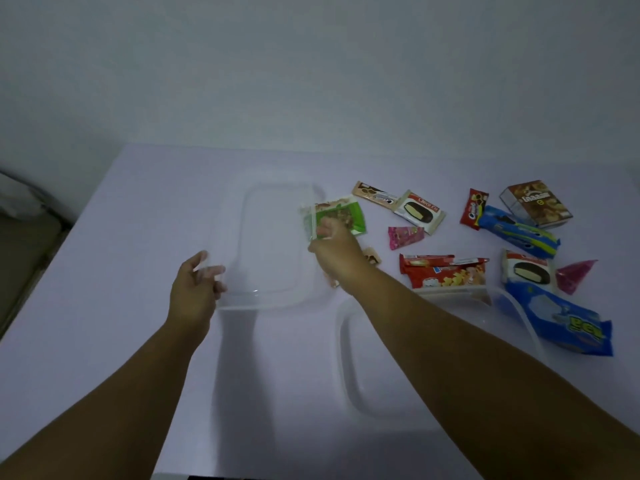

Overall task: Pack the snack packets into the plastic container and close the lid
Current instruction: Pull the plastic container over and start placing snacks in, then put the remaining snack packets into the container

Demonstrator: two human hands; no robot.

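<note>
Right hand [334, 244] reaches forward, arm stretched across the lid [349, 382], fingers pinching a green packet [337, 214] at the container's [277, 244] right rim. Packet is tilted, long axis roughly left-right. Left hand [194, 289] grips the container's near-left corner, fingers curled on the rim. Clear container's long axis runs away from the person. Other packets [446, 275] lie scattered right on the tabletop [121, 271].

Both bare forearms reach in from the bottom corners toward mid-frame. The left hand [195, 289] sits left of centre, back toward the camera, fingers loosely curled and blurred at the tips. The right hand [337, 249], just right of centre and slightly higher, has its fingers curled in a pinching grip.
</note>
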